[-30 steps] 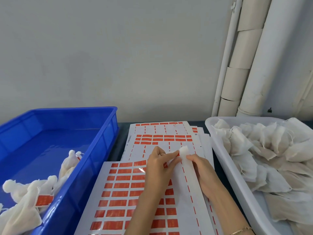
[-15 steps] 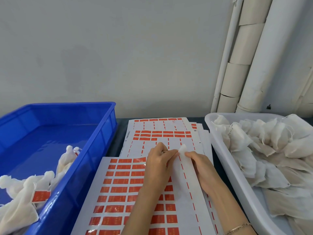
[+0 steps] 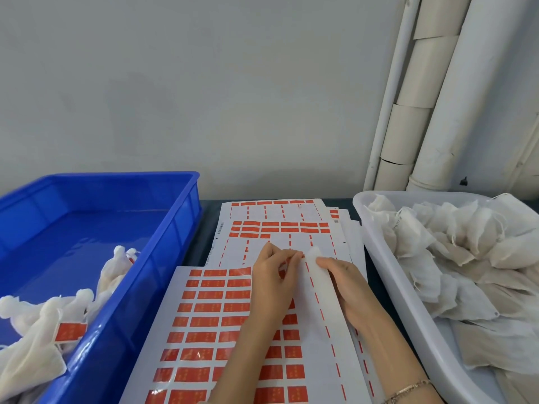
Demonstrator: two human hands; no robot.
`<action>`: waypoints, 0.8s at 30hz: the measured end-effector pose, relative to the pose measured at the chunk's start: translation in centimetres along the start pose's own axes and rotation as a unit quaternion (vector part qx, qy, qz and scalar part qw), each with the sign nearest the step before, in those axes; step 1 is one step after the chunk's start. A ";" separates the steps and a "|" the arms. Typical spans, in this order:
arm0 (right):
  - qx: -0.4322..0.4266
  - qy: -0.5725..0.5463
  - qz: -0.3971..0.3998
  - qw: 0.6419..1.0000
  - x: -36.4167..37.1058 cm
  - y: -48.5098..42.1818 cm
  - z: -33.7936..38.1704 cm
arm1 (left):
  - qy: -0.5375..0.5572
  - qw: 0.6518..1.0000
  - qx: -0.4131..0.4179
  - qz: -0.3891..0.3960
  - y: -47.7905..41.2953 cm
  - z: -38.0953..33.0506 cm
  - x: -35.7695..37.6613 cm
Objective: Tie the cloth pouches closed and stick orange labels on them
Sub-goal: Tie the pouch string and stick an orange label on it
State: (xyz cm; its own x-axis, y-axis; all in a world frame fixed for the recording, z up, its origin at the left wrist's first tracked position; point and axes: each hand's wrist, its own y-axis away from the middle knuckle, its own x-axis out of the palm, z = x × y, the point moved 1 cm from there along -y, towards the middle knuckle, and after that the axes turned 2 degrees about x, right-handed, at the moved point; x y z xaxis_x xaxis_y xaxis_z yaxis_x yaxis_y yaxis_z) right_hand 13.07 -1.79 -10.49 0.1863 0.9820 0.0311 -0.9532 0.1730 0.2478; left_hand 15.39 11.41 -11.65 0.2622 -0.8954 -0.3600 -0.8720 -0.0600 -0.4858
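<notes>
My right hand (image 3: 350, 290) grips a white cloth pouch (image 3: 315, 255) that lies low over the label sheets, its tip pointing away from me. Just left of that tip, my left hand (image 3: 272, 284) rests on the front sheet of orange labels (image 3: 210, 316), and its thumb and fingertips pinch a small orange label (image 3: 303, 256). The two hands nearly touch at their fingertips. Most of the pouch is hidden under my right hand.
A blue bin (image 3: 180, 228) on the left holds tied pouches (image 3: 35, 325), one showing an orange label (image 3: 70, 330). A white tub (image 3: 376, 252) on the right is heaped with loose pouches (image 3: 443, 246). More label sheets (image 3: 277, 228) lie behind. Wall and pipes stand close behind.
The pouch tip has sunk lower toward the sheet, and my left fingertips have closed in beside it. Both hands stay in nearly the same place.
</notes>
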 end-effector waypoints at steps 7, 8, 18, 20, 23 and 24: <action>-0.004 -0.012 -0.003 1.000 -0.1 -0.4 -0.3 | 0.029 1.000 0.000 -0.007 -0.1 -0.2 -0.7; -0.007 -0.015 -0.005 1.000 -0.1 -0.4 -0.3 | 0.025 0.999 0.020 -0.002 0.0 -0.2 -0.9; -0.019 -0.003 0.003 1.000 0.0 -1.0 -0.7 | 0.009 0.995 0.101 0.001 -0.2 0.5 -1.3; -0.014 -0.005 -0.005 1.000 0.0 -1.1 -0.9 | 0.001 0.993 0.116 -0.002 -0.2 0.6 -1.2; -0.012 0.000 -0.010 1.000 0.0 -1.0 -0.9 | -0.019 0.991 0.134 0.008 -0.2 0.6 -1.0; -0.014 -0.002 -0.008 1.000 0.0 -0.9 -0.9 | -0.028 0.990 0.136 0.013 -0.1 0.6 -1.0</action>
State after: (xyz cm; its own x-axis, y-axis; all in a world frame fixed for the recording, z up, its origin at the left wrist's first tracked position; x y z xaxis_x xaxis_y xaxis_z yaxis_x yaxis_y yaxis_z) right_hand 13.70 -1.86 -11.60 0.2027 0.9788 0.0306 -0.9564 0.1911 0.2210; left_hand 15.45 12.59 -11.72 0.2708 -0.8686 -0.4150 -0.7365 0.0907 -0.6703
